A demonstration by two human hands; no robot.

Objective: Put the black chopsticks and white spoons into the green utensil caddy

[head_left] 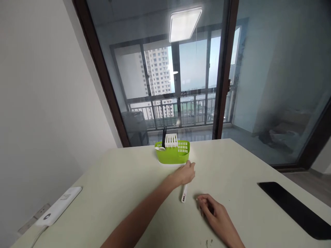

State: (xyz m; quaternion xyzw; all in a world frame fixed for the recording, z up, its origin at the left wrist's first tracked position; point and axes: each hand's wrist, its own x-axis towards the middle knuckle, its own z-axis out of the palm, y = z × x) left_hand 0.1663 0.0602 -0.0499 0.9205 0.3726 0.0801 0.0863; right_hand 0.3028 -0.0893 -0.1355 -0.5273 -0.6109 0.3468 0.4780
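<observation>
My left hand (pixel 185 173) reaches out to the middle of the table, its fingers closed around a white utensil (pixel 184 193). The flat handle, with a dark mark near its end, points back toward me; the utensil's other part is hidden under the hand. Just beyond stands a green utensil basket (pixel 169 157) on a white base, with a white slotted rack (pixel 171 139) on its rim. Black chopsticks (pixel 163 137) stand up in it, and a white spoon (pixel 160 148) hangs at its left front. My right hand (pixel 213 213) rests right of the handle, fingers loosely bent, with nothing visible in it.
A white power strip (pixel 59 206) with a cable lies along the left table edge by the wall. A long black flat object (pixel 297 208) lies at the right edge. Behind the pale table (pixel 124 172) is a glass sliding door (pixel 165 79) with a dark frame.
</observation>
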